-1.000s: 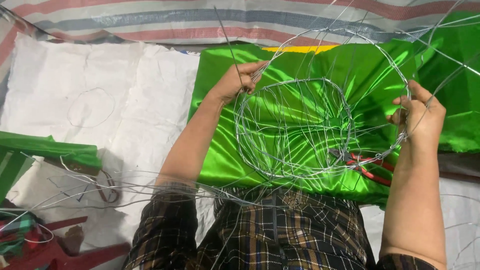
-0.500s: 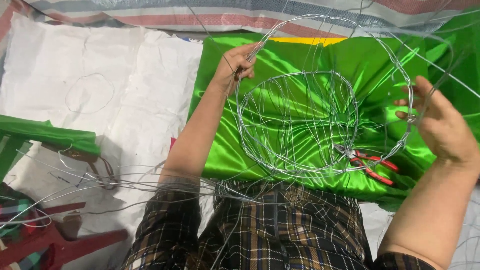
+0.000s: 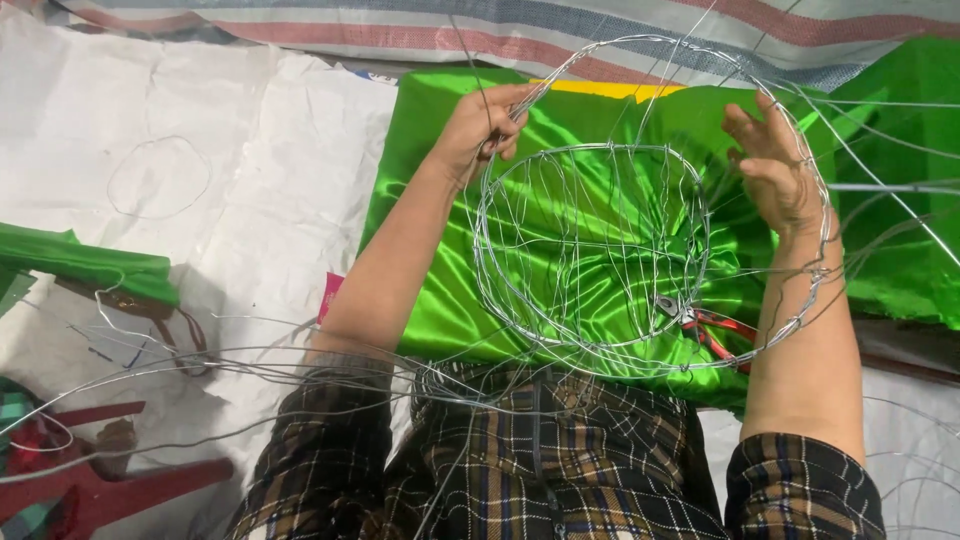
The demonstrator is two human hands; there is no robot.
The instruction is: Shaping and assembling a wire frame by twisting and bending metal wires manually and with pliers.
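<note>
Light, springy wire frame (image 3: 600, 250) at frame centre: left hand (image 3: 480, 125) pinches its rim, right hand (image 3: 780, 175) fingers spread against the outer hoop

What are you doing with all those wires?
A person in a plaid shirt is working on a round wire frame, made of hoops joined by thin wire strands. The left hand pinches the wire at the frame's upper left. The right hand is open, fingers spread, against the outer hoop on the right. Shiny green fabric lies underneath, with red-handled pliers resting on it. Loose wires trail across the white sheet to the left.
</note>
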